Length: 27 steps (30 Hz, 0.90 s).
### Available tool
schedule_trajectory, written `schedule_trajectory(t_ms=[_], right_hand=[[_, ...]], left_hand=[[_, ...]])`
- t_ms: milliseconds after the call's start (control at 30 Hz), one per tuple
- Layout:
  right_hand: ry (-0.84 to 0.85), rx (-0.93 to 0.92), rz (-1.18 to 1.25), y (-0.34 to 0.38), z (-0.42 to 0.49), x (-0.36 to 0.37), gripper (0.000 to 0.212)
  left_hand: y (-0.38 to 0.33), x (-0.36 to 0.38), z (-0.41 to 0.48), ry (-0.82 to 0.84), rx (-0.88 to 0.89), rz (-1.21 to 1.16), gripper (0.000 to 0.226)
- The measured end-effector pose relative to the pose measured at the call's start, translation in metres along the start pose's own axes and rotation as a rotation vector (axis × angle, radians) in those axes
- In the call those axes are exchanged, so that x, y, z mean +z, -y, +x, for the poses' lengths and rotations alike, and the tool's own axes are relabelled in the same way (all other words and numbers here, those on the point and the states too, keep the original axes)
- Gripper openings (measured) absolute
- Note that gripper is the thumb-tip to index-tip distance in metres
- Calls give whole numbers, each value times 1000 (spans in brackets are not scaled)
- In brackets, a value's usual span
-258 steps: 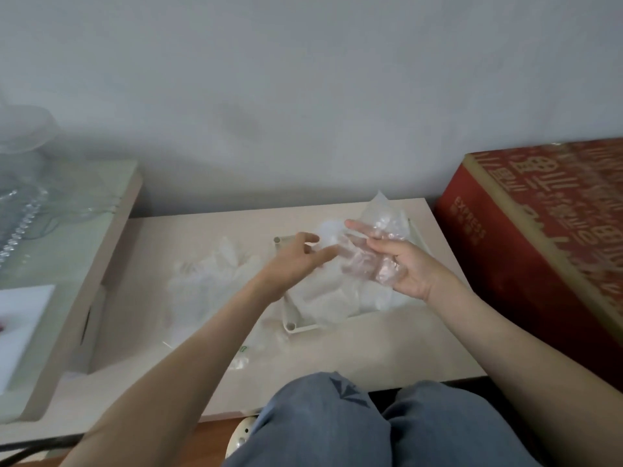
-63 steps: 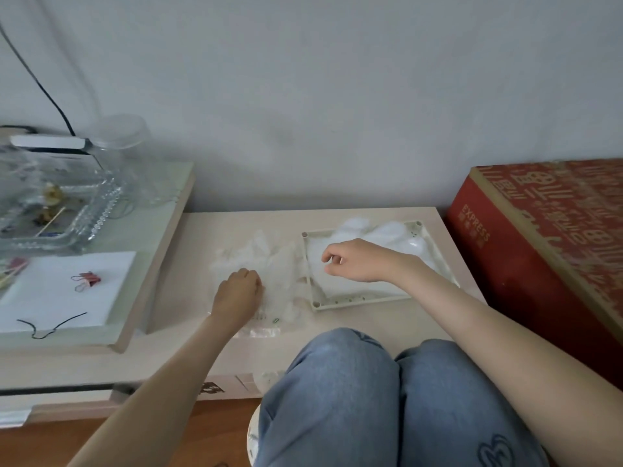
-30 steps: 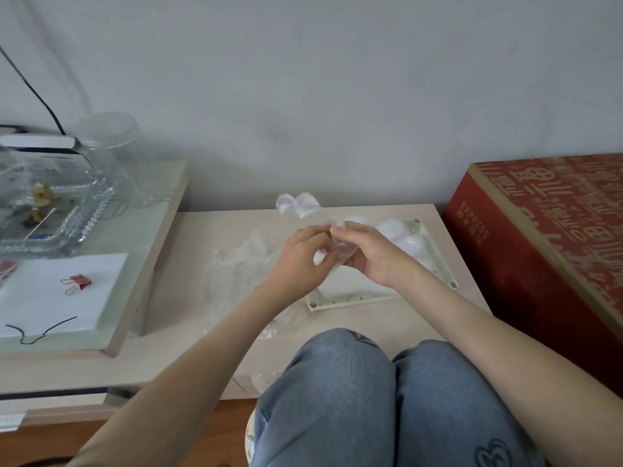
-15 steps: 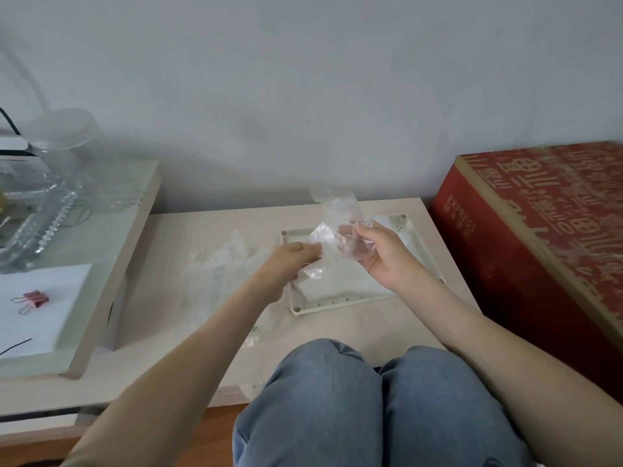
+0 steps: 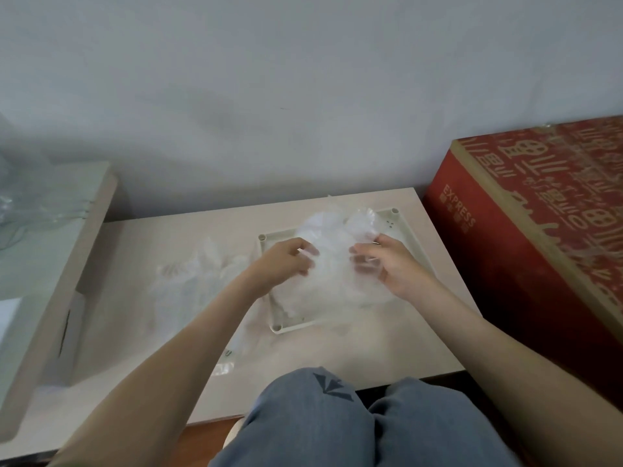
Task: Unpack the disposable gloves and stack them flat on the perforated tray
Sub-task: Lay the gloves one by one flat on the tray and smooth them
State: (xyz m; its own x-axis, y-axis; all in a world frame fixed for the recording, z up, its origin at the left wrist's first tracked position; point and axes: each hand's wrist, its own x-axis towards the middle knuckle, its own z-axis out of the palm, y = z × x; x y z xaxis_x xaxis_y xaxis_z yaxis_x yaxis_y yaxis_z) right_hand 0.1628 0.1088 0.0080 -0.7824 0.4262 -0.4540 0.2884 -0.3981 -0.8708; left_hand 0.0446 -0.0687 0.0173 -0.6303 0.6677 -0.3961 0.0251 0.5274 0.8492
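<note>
A cream perforated tray (image 5: 406, 230) lies on the low beige table (image 5: 354, 352), with clear disposable gloves piled in it. Over the tray I hold one thin clear glove (image 5: 332, 261) spread between both hands. My left hand (image 5: 286, 261) pinches its left edge, and my right hand (image 5: 387, 261) pinches its right edge. The glove hangs just above the stack and hides most of the tray floor. A loose heap of more clear gloves (image 5: 199, 274) and their torn wrapper lies on the table left of the tray.
A big red cardboard box (image 5: 539, 230) stands close on the right of the table. A higher shelf (image 5: 50, 264) with glassware sits on the left. The wall runs right behind the table. My knees in blue jeans (image 5: 337, 423) are at the front edge.
Both hands have come down from chest height to just above the tray and moved apart, spreading the crumpled glove out wider between them.
</note>
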Motion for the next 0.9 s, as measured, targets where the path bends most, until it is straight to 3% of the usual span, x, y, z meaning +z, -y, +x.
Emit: schedule_trajectory(t_ms=[133, 333, 567, 733, 900], right_hand=[[6, 1, -20, -8, 8, 0, 10], [-60, -14, -44, -8, 13, 4, 12], [-115, -105, -81, -5, 21, 4, 11], [-105, -109, -70, -2, 19, 6, 14], [-130, -127, -88, 0, 14, 8, 14]], left_hand=[[-4, 7, 15, -38, -14, -102, 6], [1, 13, 32, -206, 68, 149, 14], [1, 10, 37, -189, 68, 118, 31], [7, 6, 30, -32, 116, 123, 22], [10, 7, 23, -77, 158, 17, 21]])
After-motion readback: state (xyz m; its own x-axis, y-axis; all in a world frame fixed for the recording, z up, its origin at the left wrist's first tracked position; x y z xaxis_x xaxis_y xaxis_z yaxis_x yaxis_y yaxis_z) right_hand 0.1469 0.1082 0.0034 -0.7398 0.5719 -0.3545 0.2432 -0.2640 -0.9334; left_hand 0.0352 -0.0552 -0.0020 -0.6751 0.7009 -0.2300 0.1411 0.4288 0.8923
